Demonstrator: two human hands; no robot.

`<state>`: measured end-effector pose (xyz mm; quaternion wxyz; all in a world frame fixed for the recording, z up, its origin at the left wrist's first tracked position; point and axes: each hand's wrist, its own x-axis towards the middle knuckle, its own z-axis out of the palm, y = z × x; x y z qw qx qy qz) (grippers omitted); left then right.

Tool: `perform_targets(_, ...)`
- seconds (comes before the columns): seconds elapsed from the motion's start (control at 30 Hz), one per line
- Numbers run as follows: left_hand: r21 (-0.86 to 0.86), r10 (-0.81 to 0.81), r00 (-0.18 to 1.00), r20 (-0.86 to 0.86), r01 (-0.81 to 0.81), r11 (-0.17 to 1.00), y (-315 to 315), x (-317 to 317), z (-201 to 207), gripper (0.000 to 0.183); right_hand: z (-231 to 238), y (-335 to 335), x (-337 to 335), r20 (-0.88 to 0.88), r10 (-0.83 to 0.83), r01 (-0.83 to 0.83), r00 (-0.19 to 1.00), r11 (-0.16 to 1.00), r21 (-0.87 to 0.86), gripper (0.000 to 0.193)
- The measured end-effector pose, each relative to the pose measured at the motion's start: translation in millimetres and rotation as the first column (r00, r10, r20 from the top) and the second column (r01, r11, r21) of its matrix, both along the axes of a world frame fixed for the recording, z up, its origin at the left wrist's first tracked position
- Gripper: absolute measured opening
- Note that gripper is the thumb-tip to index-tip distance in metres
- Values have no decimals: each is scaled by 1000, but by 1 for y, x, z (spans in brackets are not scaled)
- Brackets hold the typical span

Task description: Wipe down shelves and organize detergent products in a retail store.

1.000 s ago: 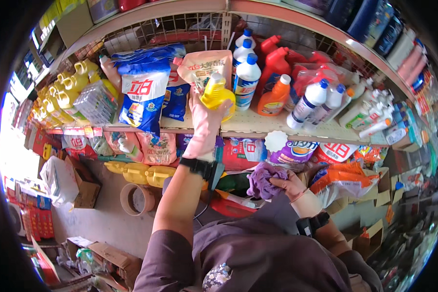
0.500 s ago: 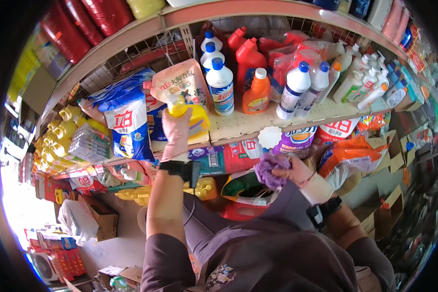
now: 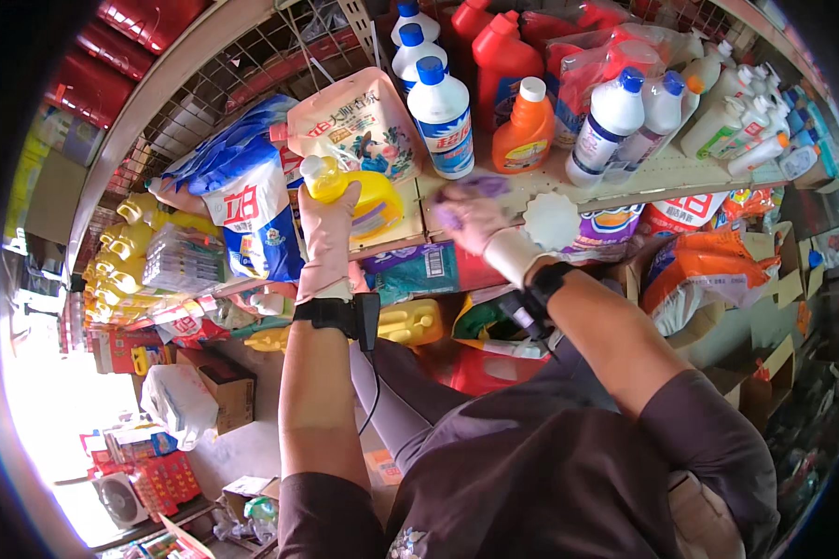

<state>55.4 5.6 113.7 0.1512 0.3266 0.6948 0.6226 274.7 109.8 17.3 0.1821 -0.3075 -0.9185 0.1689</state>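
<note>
The head view showed a shop shelf (image 3: 625, 182) stocked with cleaning products. The left hand (image 3: 329, 238), in a pale pink glove, was closed around a yellow bottle (image 3: 359, 196) with a pale cap, and the bottle was held lifted just above the shelf's front edge, between a blue-and-white bag (image 3: 252, 210) and a pink refill pouch (image 3: 350, 121). The right hand (image 3: 471, 219), likewise gloved, was pressed flat on the bare shelf board with a purple cloth (image 3: 466, 191) held under the fingers; the cloth appeared blurred, so the exact grip on it could not be told beyond that it was pinned beneath the palm.

The step in hand was judged to be wiping of the shelf board at the spot from which the yellow bottle was raised. A white bottle with a blue cap (image 3: 443, 116) and an orange bottle (image 3: 522, 130) stood just behind the wiped area and were not touched.

For the next move, the cloth would need to be carried across the cleared patch without striking the standing bottles, and the yellow bottle would need to be kept upright until a dry, clear place on the board was available for it.
</note>
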Motion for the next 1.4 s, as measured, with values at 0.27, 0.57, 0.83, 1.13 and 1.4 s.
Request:
perform_targets(0.27,-70,74,996,-58,-78,994,-11,-9,4,63,7,7,40,151,129,-132,980,991,10,35)
perform_targets(0.57,-272,226,826,-516,-408,872,-62,57,1,85,8,15,70,195,-31,9,980,994,113,38)
perform_targets(0.83,-426,124,950,-285,-242,872,-124,96,10,75,23,20,65,273,13,-26,962,999,43,33)
perform_targets(1.13,-237,44,959,-280,-113,965,-123,129,49,61,25,24,61,393,16,13,919,998,-69,42)
perform_targets(1.4,-338,-106,992,-66,78,938,-92,177,73,55,31,22,69,396,37,44,918,980,-195,42)
